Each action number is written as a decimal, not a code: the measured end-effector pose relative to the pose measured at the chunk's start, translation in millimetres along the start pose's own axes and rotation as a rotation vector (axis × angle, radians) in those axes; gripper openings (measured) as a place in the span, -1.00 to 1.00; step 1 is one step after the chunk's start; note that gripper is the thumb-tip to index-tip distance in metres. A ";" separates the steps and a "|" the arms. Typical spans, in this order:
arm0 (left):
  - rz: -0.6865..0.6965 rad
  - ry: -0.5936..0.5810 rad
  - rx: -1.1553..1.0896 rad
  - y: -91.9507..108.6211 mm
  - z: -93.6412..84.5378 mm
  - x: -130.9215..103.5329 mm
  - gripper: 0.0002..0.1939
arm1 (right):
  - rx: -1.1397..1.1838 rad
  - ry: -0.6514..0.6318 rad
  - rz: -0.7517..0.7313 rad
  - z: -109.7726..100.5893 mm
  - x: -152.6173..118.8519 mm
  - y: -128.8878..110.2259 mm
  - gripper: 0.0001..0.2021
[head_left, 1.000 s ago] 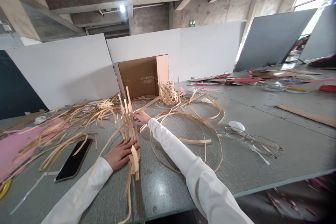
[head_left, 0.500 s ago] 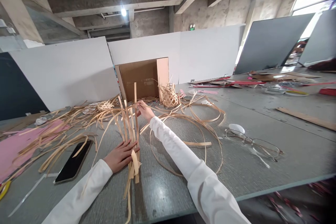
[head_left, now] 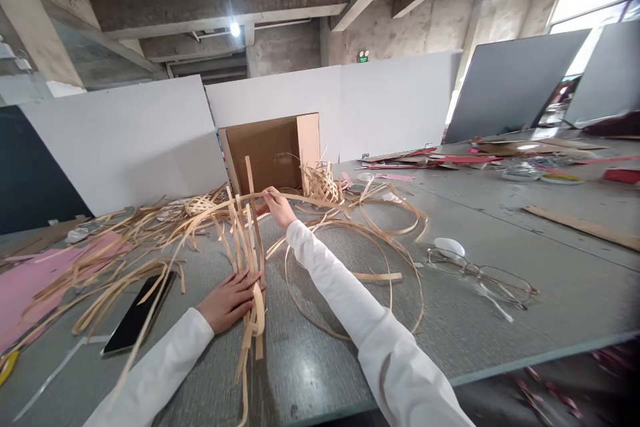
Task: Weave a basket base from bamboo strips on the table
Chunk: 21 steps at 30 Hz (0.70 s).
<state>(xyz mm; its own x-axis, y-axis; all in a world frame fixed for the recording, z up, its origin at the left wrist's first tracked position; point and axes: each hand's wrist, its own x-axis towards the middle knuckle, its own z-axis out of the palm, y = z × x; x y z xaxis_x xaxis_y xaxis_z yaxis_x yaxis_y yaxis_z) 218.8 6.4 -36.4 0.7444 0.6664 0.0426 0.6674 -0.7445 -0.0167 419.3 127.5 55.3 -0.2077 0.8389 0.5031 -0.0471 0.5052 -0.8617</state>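
My left hand [head_left: 231, 303] lies flat with its fingers stretched over a bundle of upright-running bamboo strips [head_left: 245, 240], pressing them to the table. Short strip ends and a curled loop [head_left: 259, 320] stick out below those fingers. Farther off, my right hand [head_left: 278, 207] pinches a long, thin bamboo strip [head_left: 305, 199] between thumb and fingers. This strip arches across the upper part of the upright ones and trails down to the left, over the phone. The far ends of the upright strips rise off the table.
A phone [head_left: 140, 313] and pink paper [head_left: 65, 263] lie left. Behind are loose strips, a small woven basket [head_left: 323, 183] and a cardboard box [head_left: 265, 153]. Coiled strips [head_left: 350, 227] surround the right forearm; glasses [head_left: 480, 277] and a white oval object [head_left: 450, 247] lie further right.
My right hand has shifted slightly, and the strip in it now shows stretched across to the right of the hand. One tall upright strip leans further left. The left hand stays in place.
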 end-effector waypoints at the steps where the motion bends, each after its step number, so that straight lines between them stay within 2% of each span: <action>1: -0.001 0.005 -0.002 2.1 -2.2 -0.2 -0.56 | 0.029 -0.002 -0.006 -0.5 -0.8 -1.9 -0.68; 5: 0.004 0.013 -0.007 8.7 -10.2 -0.7 -0.56 | 0.106 0.003 -0.023 -4.2 -3.4 -8.7 -0.54; 9: 0.004 0.016 -0.012 10.9 -13.2 -0.6 -0.57 | 0.152 -0.001 -0.020 -7.6 -4.1 -15.8 -0.48; 16: 0.004 0.019 -0.003 1.9 -1.8 0.7 -0.56 | 0.364 0.049 0.066 -7.8 -2.8 -28.4 -0.51; 21: 0.039 0.015 0.027 -4.7 6.3 1.2 -0.54 | 0.286 0.270 0.086 -10.1 11.9 -15.4 -0.56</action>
<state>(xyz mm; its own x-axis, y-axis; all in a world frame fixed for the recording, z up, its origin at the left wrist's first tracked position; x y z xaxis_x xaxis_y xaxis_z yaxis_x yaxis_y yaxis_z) 216.6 10.9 -42.6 0.7696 0.6360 0.0567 0.6384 -0.7684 -0.0454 427.5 131.8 75.2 0.0398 0.9179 0.3948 -0.3192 0.3861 -0.8655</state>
